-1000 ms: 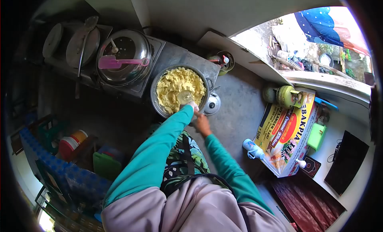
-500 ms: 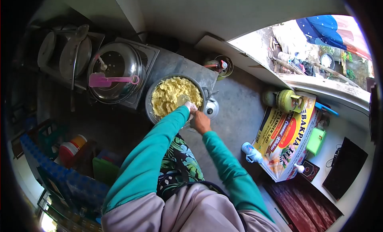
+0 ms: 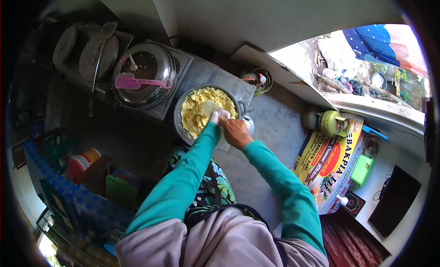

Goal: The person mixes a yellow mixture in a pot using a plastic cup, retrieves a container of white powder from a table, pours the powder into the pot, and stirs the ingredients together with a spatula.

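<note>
A large metal pot (image 3: 178, 125) stands near the counter's corner, filled with a lumpy yellow mash (image 3: 197, 122). Over its near right side, my left hand (image 3: 218, 116), whitish as if gloved or coated, is closed around a pale flat-bladed spatula (image 3: 209, 107). The blade rests on the mash. Just behind it, my right hand (image 3: 236, 133) is closed too, pressed against the left hand at what looks like the handle end; the fingers hide the handle itself. Beside the pot, partly behind my right hand, is a silver lid (image 3: 249, 125).
Left of the pot, a big lidded steel pan (image 3: 156, 92) sits on a stove, a pink spatula (image 3: 130, 81) on its lid. A long ladle (image 3: 98, 60) lies farther left. Rightward are a green gas cylinder (image 3: 331, 123), a printed box (image 3: 327, 168) and a red-handled object (image 3: 252, 79).
Both hands have shifted slightly, with the spatula blade now farther left and up in the mash. My right hand shows more fully. The whole view has swung a little.
</note>
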### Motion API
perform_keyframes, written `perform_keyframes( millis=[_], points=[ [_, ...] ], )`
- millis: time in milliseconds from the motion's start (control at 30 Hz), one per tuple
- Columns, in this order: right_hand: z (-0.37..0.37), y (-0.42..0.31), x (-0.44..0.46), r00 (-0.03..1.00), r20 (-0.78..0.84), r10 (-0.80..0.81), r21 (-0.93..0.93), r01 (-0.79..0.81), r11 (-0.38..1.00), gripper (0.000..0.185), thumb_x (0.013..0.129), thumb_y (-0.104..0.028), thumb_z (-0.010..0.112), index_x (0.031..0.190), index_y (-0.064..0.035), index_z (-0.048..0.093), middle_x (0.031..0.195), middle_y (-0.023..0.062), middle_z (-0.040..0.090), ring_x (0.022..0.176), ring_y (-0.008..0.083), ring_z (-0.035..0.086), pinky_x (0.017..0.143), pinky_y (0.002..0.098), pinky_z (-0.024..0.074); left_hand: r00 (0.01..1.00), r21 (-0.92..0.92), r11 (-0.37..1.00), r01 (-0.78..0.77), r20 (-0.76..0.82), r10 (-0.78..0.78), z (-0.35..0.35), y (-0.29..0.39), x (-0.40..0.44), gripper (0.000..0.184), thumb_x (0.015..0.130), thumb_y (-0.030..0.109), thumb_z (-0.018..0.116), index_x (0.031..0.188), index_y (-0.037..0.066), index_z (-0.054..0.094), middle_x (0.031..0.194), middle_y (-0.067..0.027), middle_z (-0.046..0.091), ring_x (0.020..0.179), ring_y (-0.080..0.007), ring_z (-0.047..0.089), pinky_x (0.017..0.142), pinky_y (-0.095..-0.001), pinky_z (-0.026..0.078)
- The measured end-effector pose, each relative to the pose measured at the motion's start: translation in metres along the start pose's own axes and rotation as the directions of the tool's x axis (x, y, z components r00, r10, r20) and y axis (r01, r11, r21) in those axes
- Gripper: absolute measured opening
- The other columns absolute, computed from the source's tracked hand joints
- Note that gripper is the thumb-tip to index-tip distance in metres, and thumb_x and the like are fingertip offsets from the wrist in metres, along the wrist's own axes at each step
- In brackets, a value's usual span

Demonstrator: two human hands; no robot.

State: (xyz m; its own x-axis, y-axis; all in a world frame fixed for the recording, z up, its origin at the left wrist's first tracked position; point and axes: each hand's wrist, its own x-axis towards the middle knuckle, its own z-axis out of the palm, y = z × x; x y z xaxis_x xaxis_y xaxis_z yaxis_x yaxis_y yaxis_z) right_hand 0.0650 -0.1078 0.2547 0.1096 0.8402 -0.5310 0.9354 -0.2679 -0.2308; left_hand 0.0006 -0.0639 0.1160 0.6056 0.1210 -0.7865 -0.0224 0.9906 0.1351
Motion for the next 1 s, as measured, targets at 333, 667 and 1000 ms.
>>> perform_keyframes(
  millis=[333, 667, 1000],
  points=[
    [0.106, -0.030, -0.004, 0.850, 0.169, 0.499, 0.715, -0.455, 0.532, 0.055, 0.068, -0.017, 0.058, 0.121, -0.0244, 0.044, 0.085, 0.0201, 0.059, 0.080, 0.0379, 0.057, 0.069, 0.0471, 0.0443, 0.951, 0.801, 0.515, 0.307, -0.238, -0.197, -0.056, -0.003, 0.067, 0.019, 0.066, 0.025, 0.053, 0.060, 0.007, 0.055, 0.061, -0.0060, 0.055, 0.049, -0.0195, 0.048, 0.045, -0.0317, 0.035],
    [-0.029, -0.026, -0.021, 0.998, -0.047, -0.046, 0.025, 0.047, 0.999, 0.034, 0.076, -0.011, 0.047, 0.109, -0.0163, 0.051, 0.066, 0.0127, 0.058, 0.056, 0.0283, 0.058, 0.046, 0.0415, 0.0405, 0.974, -0.189, 0.957, -0.218, -0.100, 0.202, 0.014, 0.006, -0.050, 0.022, 0.071, 0.029, 0.049, 0.069, 0.008, 0.054, 0.062, -0.0066, 0.055, 0.049, -0.0197, 0.048, 0.045, -0.0298, 0.037],
    [0.063, -0.038, 0.035, 0.958, -0.032, 0.286, 0.328, -0.260, 0.908, 0.035, 0.071, -0.017, 0.051, 0.105, -0.0128, 0.055, 0.075, 0.0189, 0.060, 0.068, 0.0342, 0.060, 0.057, 0.0443, 0.0460, 0.962, 0.714, 0.645, 0.272, -0.207, -0.176, -0.071, 0.036, 0.054, 0.022, 0.071, 0.029, 0.050, 0.070, 0.008, 0.055, 0.063, -0.0069, 0.055, 0.048, -0.0200, 0.049, 0.046, -0.0302, 0.039]
  ],
)
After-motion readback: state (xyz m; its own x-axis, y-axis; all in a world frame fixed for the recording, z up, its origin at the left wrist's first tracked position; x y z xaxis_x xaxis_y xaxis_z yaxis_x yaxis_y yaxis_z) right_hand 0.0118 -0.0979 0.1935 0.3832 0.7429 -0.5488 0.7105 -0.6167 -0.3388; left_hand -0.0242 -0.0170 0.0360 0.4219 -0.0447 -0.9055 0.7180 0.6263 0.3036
